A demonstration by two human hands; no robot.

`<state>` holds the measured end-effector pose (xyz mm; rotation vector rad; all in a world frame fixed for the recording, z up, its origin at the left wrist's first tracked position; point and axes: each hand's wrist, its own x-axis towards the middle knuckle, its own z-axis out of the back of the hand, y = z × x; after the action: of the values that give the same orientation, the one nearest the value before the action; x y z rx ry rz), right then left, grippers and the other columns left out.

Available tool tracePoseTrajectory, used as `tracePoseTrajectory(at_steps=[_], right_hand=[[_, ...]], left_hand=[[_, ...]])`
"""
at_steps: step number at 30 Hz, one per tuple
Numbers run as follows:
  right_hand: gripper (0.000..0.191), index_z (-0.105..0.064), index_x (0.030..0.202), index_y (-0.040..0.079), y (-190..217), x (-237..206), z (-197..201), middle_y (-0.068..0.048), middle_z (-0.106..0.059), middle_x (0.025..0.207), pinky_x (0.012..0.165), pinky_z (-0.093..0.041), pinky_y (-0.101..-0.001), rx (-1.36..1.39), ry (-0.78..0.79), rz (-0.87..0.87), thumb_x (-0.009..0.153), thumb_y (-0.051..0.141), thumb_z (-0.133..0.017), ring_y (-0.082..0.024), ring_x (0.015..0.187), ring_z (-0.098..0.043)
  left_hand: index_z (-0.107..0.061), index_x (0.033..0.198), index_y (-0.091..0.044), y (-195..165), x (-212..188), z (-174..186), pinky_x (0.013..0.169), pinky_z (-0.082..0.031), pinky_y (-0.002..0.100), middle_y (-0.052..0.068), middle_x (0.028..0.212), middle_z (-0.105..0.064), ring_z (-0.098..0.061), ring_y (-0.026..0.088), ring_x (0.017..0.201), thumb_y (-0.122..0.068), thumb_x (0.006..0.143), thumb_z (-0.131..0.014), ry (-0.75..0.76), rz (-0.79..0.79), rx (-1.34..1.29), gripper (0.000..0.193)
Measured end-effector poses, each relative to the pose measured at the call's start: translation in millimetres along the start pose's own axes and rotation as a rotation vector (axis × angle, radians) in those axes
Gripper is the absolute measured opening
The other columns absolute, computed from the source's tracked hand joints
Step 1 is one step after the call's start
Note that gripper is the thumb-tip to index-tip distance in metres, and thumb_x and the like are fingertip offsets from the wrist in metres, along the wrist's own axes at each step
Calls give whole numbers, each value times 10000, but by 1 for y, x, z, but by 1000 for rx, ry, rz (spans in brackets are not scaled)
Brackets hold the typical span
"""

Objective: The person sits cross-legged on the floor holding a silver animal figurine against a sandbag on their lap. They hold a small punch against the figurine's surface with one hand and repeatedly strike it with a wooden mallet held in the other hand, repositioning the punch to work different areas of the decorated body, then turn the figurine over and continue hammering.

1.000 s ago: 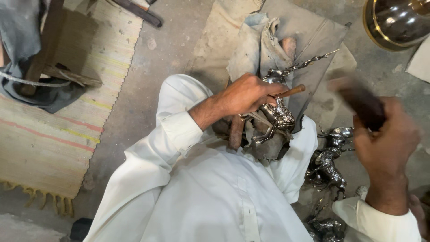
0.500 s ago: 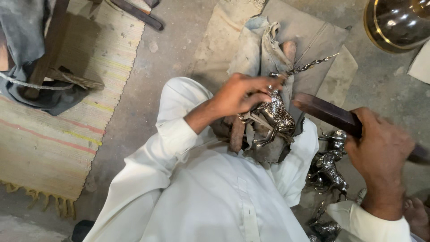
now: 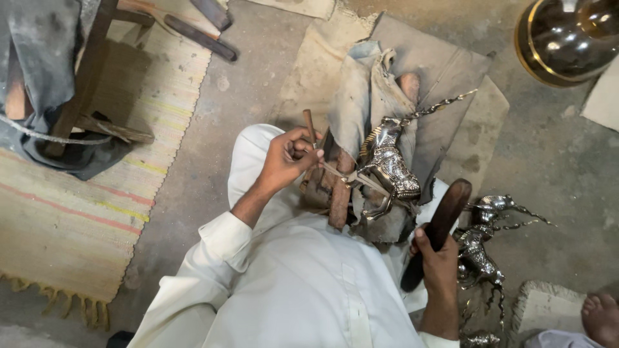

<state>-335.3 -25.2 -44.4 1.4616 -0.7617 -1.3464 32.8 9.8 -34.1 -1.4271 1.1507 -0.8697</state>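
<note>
A shiny silver animal figurine [image 3: 390,169] with long twisted horns rests on a cloth-wrapped support [image 3: 361,103] in front of my lap. My left hand [image 3: 287,158] is closed around a thin brown rod-like tool [image 3: 311,129], to the left of the figurine and apart from it. A pale strap [image 3: 361,182] runs across the figurine's body. My right hand [image 3: 438,261] grips a dark wooden mallet [image 3: 437,229] held low, to the right of the figurine. My white sleeves and robe fill the lower middle.
More silver horned figurines [image 3: 487,248] lie on the floor at my right. A large polished metal vessel [image 3: 567,35] stands at top right. A striped mat [image 3: 71,212], a wooden stool with grey cloth [image 3: 61,90], dark tools [image 3: 200,35], and another person's bare foot [image 3: 603,316] border the area.
My left hand has drawn back leftward off the figurine, still holding the thin tool. My right hand has brought the mallet down and closer to my body.
</note>
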Motion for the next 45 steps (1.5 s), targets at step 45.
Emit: tracePoseTrajectory(at_steps=[45], right_hand=[[281, -743, 916, -21, 48, 6, -31, -39, -643, 673, 519, -426, -271, -397, -31, 142, 862, 228, -863, -81, 552, -552]], left_hand=[[-720, 1050, -27, 7, -38, -42, 765, -524, 328, 44, 936, -654, -652, 170, 859, -238, 791, -894, 223, -190, 414, 377]])
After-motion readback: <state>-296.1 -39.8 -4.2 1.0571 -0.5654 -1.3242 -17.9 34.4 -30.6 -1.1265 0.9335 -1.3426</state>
